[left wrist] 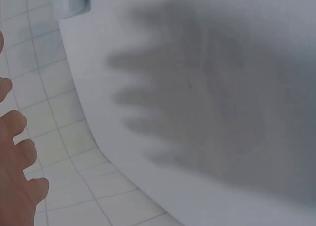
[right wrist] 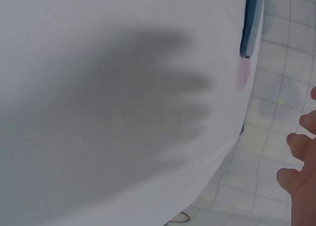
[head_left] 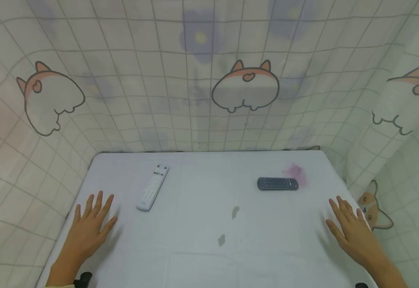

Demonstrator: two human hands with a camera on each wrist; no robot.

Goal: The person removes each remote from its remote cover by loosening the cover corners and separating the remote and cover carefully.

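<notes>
Both hands are spread flat, fingers straight, over the near part of a white table, holding nothing. My left hand is near the left edge; a white remote lies just ahead and to its right. My right hand is near the right edge; a dark remote lies ahead and to its left. In the left wrist view the left hand's fingertips show at the left, with its shadow on the cloth and a corner of the white remote. The right wrist view shows the right hand's fingertips and the dark remote.
A pink stain marks the cloth beside the dark remote, and two small grey marks sit mid-table. Checked curtains with cartoon prints close in the table at the back and on both sides.
</notes>
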